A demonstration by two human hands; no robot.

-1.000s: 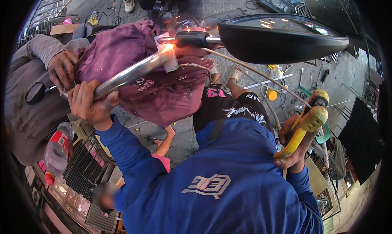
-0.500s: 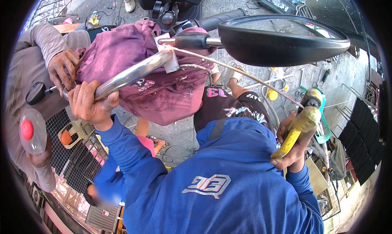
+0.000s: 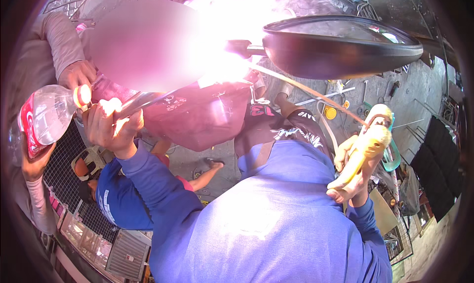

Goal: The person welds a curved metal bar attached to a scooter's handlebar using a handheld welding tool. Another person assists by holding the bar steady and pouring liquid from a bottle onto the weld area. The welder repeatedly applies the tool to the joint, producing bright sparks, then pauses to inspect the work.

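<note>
My left hand (image 3: 113,127) is closed round the shiny metal handlebar (image 3: 140,102) at the left. In my right hand (image 3: 358,181) is a yellow welding electrode holder (image 3: 365,152). A thin welding rod (image 3: 311,92) slants from its jaws up and left into a very bright white-pink glare (image 3: 227,41). That glare hides the rod's tip and the upper part of the handlebar. A dark purple cloth (image 3: 207,117) drapes under the bar. Just right of the glare is a black rear-view mirror (image 3: 340,51) on its stem.
At the left, a co-worker's hand (image 3: 76,74) is near the bar, and another hand holds a clear plastic bottle (image 3: 52,112) with a red label close to my left hand. A person in blue (image 3: 123,199) is lower left. Tools and a yellow round thing (image 3: 330,113) lie on the floor.
Bright glare and smoke have appeared at the rod's tip, where only a small spark showed. The co-worker's bottle has tilted and come nearer my left hand. My hands have barely moved.
</note>
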